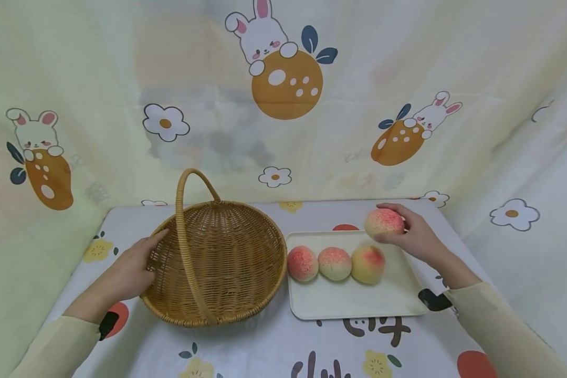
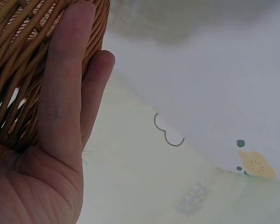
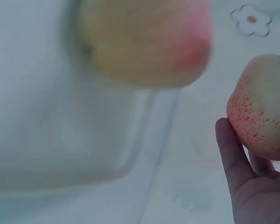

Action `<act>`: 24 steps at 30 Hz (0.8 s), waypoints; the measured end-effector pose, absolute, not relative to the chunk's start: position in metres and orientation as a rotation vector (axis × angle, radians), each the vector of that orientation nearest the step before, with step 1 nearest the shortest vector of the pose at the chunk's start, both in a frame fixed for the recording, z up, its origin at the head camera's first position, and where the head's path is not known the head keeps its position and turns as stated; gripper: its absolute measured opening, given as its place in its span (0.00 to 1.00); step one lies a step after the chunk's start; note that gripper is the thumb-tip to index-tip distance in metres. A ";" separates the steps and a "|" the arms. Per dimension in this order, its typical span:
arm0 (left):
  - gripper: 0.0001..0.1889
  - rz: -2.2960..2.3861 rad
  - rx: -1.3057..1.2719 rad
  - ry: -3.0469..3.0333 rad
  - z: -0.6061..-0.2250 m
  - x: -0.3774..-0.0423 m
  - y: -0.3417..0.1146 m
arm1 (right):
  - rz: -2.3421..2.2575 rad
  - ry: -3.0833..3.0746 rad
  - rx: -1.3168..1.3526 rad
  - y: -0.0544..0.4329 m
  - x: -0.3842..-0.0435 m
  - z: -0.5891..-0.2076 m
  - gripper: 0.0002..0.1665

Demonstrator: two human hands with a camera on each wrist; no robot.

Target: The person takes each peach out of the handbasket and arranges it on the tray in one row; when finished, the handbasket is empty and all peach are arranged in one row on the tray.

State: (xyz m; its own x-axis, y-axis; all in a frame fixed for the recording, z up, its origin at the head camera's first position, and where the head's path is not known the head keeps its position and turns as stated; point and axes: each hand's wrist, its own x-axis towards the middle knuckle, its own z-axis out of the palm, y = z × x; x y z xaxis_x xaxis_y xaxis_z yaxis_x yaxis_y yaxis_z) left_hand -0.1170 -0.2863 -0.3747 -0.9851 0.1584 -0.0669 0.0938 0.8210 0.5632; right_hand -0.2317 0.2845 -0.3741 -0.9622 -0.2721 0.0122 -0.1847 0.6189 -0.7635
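Observation:
A round wicker basket point(image 1: 231, 252) with an arched handle stands on the left of the table, its inside showing no contents. At its left side my left hand point(image 1: 134, 265) holds the rim; in the left wrist view the fingers point(image 2: 60, 98) lie along the outer wall, while the thumb is hidden there. My right hand point(image 1: 418, 236) grips a pink-speckled peach point(image 1: 384, 222) above the back right of a cream tray point(image 1: 349, 304). On that tray sit a red-pink peach point(image 1: 303, 263), a paler peach point(image 1: 335, 263) and a yellowish peach point(image 1: 368, 264), in a row.
A white patterned cloth point(image 1: 255, 346) covers the table. Behind it hangs a curtain point(image 1: 208, 147) printed with rabbits and flowers, which also closes off both sides. The basket's right rim stands close to the tray's left edge.

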 end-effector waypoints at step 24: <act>0.47 0.884 0.200 2.893 -0.376 -0.117 -0.286 | -0.821 2.849 -0.344 0.341 -0.212 -0.431 0.50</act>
State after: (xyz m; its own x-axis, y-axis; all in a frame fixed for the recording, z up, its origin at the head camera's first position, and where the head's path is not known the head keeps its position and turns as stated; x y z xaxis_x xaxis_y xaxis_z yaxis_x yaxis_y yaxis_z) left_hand -0.1170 -0.2863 -0.3762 -0.9853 0.1574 -0.0661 0.0935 0.8217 0.5622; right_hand -0.2117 0.3410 -0.4311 -0.9614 -0.2615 -0.0856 -0.1758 0.8231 -0.5400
